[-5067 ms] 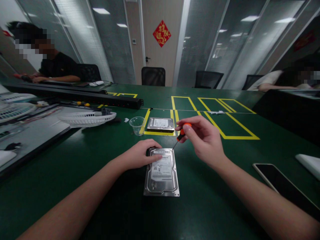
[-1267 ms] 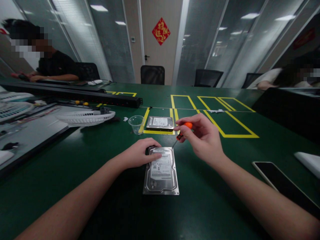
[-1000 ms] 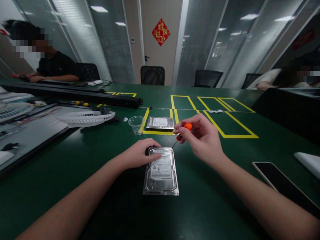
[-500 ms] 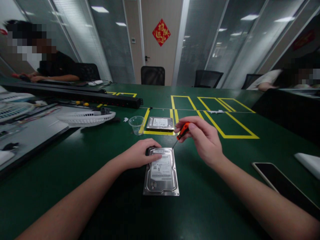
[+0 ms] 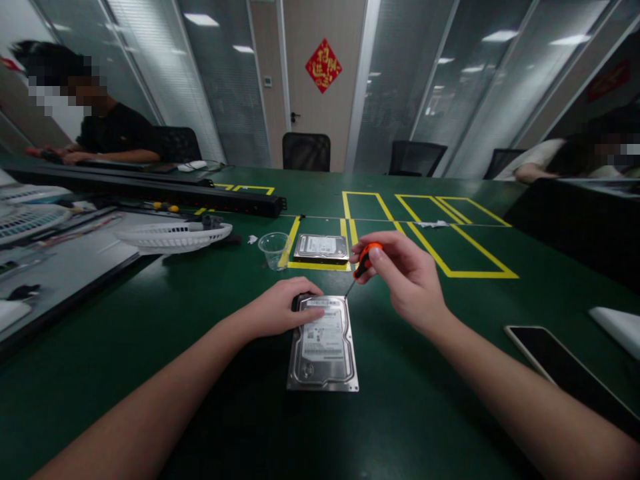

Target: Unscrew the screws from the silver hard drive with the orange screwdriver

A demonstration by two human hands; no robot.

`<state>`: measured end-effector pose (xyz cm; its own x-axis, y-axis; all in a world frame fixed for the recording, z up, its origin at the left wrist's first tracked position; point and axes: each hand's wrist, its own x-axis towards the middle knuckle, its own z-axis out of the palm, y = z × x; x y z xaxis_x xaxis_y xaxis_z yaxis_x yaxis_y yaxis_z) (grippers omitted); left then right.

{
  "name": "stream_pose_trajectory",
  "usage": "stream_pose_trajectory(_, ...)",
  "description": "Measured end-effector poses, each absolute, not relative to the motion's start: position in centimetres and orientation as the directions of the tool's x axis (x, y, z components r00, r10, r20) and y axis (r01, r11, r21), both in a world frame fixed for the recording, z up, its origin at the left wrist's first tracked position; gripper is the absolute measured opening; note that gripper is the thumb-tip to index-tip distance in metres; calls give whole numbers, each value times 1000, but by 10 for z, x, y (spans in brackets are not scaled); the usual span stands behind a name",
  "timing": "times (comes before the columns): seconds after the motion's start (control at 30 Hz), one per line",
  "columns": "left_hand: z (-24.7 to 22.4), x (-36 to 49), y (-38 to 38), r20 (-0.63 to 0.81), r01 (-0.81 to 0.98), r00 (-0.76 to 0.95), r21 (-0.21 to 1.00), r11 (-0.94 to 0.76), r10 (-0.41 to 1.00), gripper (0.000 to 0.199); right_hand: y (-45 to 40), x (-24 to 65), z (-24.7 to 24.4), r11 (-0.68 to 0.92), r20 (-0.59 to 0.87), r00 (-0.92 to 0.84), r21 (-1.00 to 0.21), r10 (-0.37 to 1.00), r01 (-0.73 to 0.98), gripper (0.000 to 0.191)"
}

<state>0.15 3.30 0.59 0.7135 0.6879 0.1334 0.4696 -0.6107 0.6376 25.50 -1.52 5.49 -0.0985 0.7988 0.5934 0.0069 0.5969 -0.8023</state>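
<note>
A silver hard drive (image 5: 325,353) with a white label lies on the green table in front of me. My left hand (image 5: 283,307) grips its far left part, thumb across the label and fingers round the far edge. Between the thumb and fingers of my right hand (image 5: 400,273) is an orange and black screwdriver (image 5: 367,261), tilted, its tip at the drive's far right corner. Beyond them a second hard drive (image 5: 321,247) lies inside a yellow tape outline, and a clear plastic cup (image 5: 275,251) stands left of it.
A phone (image 5: 560,367) lies at the right. White slotted parts (image 5: 173,237), a grey panel (image 5: 100,267) and long black bars (image 5: 150,190) occupy the left. One person (image 5: 117,133) sits far left, another (image 5: 540,160) far right behind a black screen.
The thumb and fingers of my right hand have shifted slightly around the screwdriver handle. My left hand and the hard drive have stayed in place.
</note>
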Motion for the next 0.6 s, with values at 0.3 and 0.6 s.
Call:
stream_pose_trajectory(0.3,5,1,33,137,461,715,644,-610,686,31,-16,253,55,590,588,-89,-807,804,4,17)
stream_pose_trajectory(0.6,4,0,34,141,465,714,637,-615,686,31,-17,252,56,593,590,-68,-804,805,36,20)
